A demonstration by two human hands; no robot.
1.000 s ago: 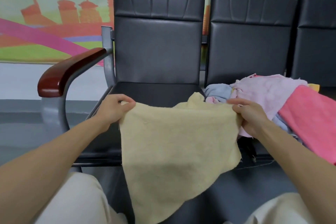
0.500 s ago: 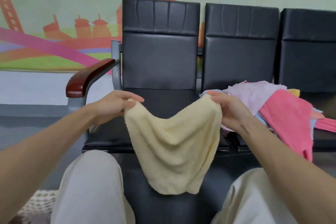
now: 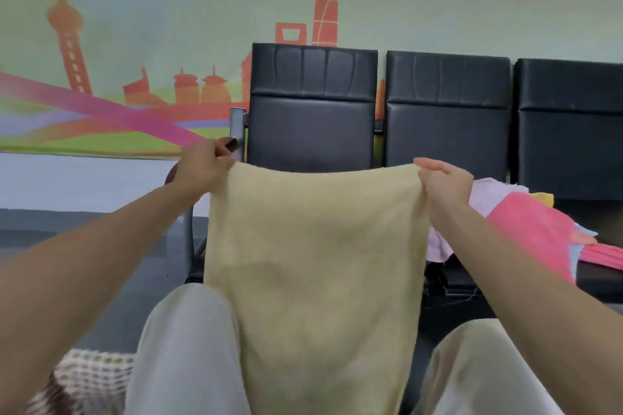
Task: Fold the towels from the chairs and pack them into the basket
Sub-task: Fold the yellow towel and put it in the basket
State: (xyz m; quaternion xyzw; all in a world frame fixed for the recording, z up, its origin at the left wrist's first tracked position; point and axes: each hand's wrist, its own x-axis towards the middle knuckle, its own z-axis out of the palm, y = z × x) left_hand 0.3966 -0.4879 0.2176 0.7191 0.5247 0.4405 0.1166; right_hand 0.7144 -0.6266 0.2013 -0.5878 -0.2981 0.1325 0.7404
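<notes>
Yellow terry towel (image 3: 313, 263) is held spread by its two top corners. One corner is pinched by the left hand (image 3: 202, 168) and the other by the right hand (image 3: 445, 182), with fingers curled over the edge. Its long axis is hung straight down from both hands, between the knees. A first fold is judged to need the corners brought together. The woven basket (image 3: 91, 377) is seen low, nearer the left arm.

Yellow towel (image 3: 313, 266) spread, hanging upright
</notes>
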